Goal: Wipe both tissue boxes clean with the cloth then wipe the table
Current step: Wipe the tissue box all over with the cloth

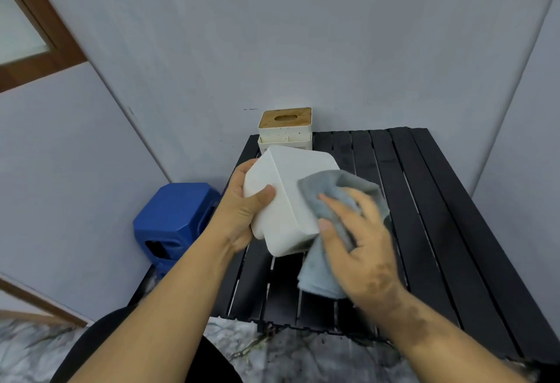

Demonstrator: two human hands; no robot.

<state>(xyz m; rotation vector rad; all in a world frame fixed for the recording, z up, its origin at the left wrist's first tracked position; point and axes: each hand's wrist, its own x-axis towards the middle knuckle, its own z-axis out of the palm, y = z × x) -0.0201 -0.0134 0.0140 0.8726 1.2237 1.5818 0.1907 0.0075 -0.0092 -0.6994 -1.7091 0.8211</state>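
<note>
Indoors, black slatted table (424,216) against grey walls (272,34), blue stool (175,216) beside

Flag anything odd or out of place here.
Nothing damaged or spilled. The white tissue box is tilted off the table only because the left hand grips it while the right hand presses the cloth on it.

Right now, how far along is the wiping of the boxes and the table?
Nothing is visibly finished. In hand: the left hand grips the white tissue box, tipped above the table, while the right hand presses the grey cloth against its side. Left: the wood-lidded tissue box at the back edge, untouched now, and the black slatted table.
</note>
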